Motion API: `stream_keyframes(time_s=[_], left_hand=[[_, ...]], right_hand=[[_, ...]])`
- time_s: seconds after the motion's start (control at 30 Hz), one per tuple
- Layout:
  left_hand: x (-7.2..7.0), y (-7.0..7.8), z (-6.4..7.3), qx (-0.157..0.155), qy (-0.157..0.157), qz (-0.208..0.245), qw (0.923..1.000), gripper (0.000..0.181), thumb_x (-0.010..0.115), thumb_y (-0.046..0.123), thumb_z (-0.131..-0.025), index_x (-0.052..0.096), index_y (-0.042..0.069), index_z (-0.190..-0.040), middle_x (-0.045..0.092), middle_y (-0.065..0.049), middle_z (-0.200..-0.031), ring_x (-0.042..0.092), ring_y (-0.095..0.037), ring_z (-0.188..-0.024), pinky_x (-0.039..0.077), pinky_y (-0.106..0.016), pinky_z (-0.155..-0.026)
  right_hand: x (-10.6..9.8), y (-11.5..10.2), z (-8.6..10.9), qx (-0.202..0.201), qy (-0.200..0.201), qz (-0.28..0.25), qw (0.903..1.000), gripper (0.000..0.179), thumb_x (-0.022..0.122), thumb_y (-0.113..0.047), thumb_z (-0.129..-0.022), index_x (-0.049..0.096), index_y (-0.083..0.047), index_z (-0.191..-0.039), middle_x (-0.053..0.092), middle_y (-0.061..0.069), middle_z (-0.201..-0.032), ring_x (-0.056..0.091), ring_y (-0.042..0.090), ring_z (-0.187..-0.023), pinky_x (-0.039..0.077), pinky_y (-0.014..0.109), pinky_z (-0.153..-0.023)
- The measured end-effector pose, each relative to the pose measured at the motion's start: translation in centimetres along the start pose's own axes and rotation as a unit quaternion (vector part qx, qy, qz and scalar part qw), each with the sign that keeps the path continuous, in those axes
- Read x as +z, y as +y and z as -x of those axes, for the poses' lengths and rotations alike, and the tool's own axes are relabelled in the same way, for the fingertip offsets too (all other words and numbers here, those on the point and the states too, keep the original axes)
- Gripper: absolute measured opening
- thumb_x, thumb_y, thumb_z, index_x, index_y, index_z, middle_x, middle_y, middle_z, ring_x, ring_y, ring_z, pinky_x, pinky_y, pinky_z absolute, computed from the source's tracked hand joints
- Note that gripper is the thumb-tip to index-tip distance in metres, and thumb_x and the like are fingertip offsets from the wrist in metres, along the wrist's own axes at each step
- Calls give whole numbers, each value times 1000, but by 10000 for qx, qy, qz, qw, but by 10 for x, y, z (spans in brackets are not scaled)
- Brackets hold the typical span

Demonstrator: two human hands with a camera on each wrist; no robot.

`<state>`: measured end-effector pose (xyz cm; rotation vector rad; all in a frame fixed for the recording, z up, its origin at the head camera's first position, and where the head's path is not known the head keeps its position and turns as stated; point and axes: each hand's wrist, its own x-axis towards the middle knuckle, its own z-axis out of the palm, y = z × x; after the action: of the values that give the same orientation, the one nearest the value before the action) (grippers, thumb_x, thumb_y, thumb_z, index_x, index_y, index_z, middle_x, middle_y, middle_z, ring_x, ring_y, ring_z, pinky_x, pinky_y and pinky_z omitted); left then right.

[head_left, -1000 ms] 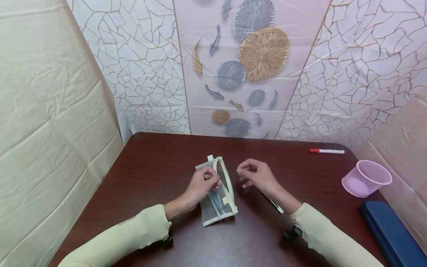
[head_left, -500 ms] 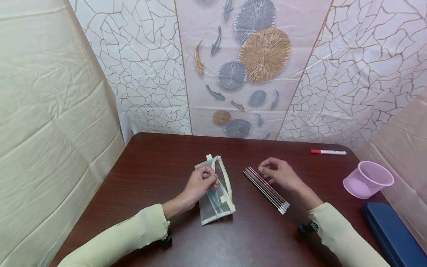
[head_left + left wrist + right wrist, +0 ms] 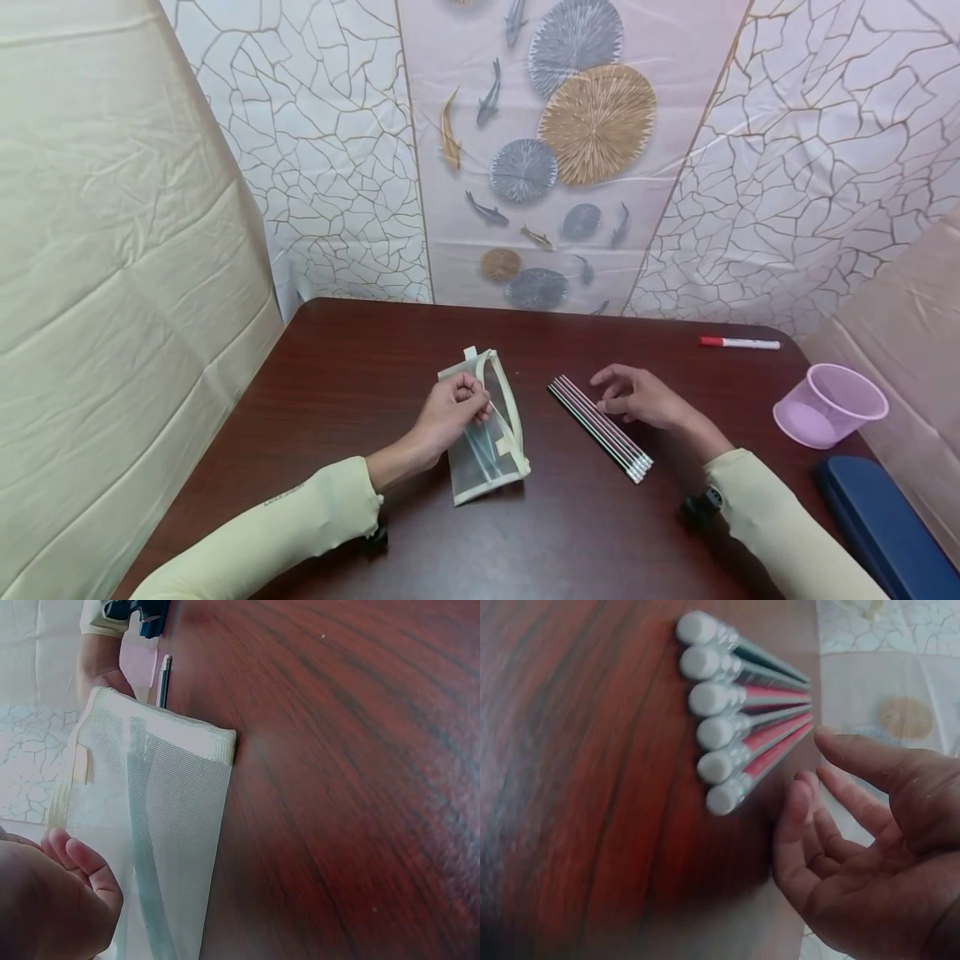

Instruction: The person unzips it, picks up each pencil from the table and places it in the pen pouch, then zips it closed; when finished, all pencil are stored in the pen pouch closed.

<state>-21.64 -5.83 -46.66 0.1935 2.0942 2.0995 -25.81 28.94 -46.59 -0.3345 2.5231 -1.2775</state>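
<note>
A pale mesh zip pouch (image 3: 477, 475) stands tilted on the table with its zipped opening parted and facing right. My left hand (image 3: 450, 412) pinches the near edge of that opening between thumb and fingers; in the left wrist view the fingertips (image 3: 82, 859) curl at the pouch's edge. To the right of the pouch lies a neat row of several pencils (image 3: 600, 429), with white erasers toward me and dark and pink barrels. My right hand (image 3: 647, 402) hovers at the row's right side, fingers loosely bent, nothing in it. In the right wrist view its thumb and fingers are apart beside the pencils (image 3: 761, 712).
A pink mesh cup (image 3: 813, 417) stands at the right edge of the dark wooden table (image 3: 360, 350). In front of it lies a navy blue case (image 3: 885, 525). A red-capped marker (image 3: 741, 342) lies at the back right. Fabric hangs around the table.
My right hand has moved right, from above the pencils to their right side, uncovering the row, and its fingers have spread a little. My left hand keeps its pinch on the pouch.
</note>
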Motion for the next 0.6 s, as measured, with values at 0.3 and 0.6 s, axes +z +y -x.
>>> stream_keyframes(time_s=[0.3, 0.6], left_hand=[[-2, 5, -6, 27, 182, 41, 9998, 7, 63, 3, -99, 59, 4, -94, 69, -1, -77, 65, -10, -69, 56, -23, -68], [-4, 6, -10, -26, 146, 121, 9998, 8, 63, 3, -100, 58, 5, -94, 69, -1, -78, 65, -10, -70, 56, -23, -69]], right_hand=[[-2, 7, -3, -79, -116, 330, 9994, 27, 75, -7, -95, 70, -2, -121, 71, 18, -95, 64, 24, -81, 56, 34, -64], [2, -1, -5, -28, -125, 856, 9962, 24, 72, -4, -95, 69, -3, -118, 70, 13, -94, 62, 22, -77, 57, 32, -62]])
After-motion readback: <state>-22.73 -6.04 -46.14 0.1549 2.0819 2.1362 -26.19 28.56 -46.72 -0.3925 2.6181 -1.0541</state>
